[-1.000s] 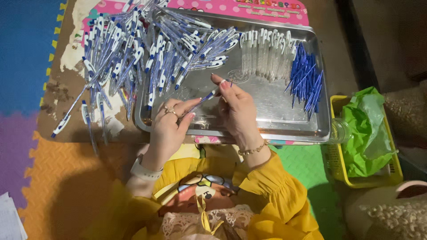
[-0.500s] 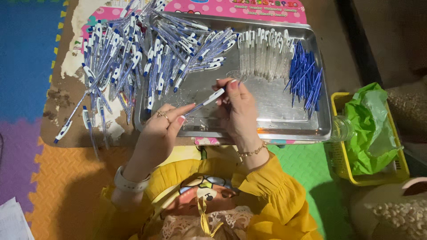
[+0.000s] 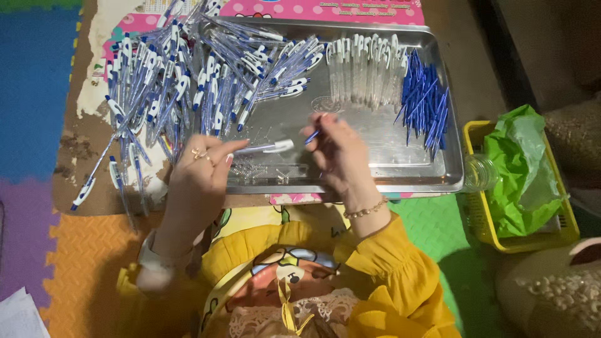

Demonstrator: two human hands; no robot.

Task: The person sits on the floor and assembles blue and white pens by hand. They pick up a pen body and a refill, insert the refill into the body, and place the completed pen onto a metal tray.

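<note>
The pen barrel (image 3: 266, 148), clear with a white clip end, lies level just above the near part of the metal tray (image 3: 400, 178), pinched at its left end by the fingertips of the left hand (image 3: 197, 178); that grip is clenched on it, seemingly to keep its open end turned toward the other hand. Far left, the foam floor mats (image 3: 37, 112) show blue, purple and orange panels, and a worn low tabletop (image 3: 81, 150) carries the tray. A heap of finished blue-and-white pens (image 3: 188, 87) spills from the tray's left half onto the tabletop, far too many and too tangled to count, probably dumped there to stay clear of the loose parts. Beneath the barrel a scatter of small clear bits (image 3: 256, 172) rests on the tray floor; their number cannot be told. To the right, the right hand (image 3: 341, 153) holds one thin blue refill (image 3: 312, 137) between thumb and fingers, its grip clenched on it, the tip aimed toward the barrel. Behind it stands a row of empty clear barrels (image 3: 363, 69), roughly a dozen, laid parallel for easy picking. Next comes a bundle of blue refills (image 3: 422, 103), several dozen, against the tray's right wall. Just off the tray sits one clear bottle (image 3: 479, 172), then one yellow basket (image 3: 557, 231) lined with a green plastic bag (image 3: 519, 169).
</note>
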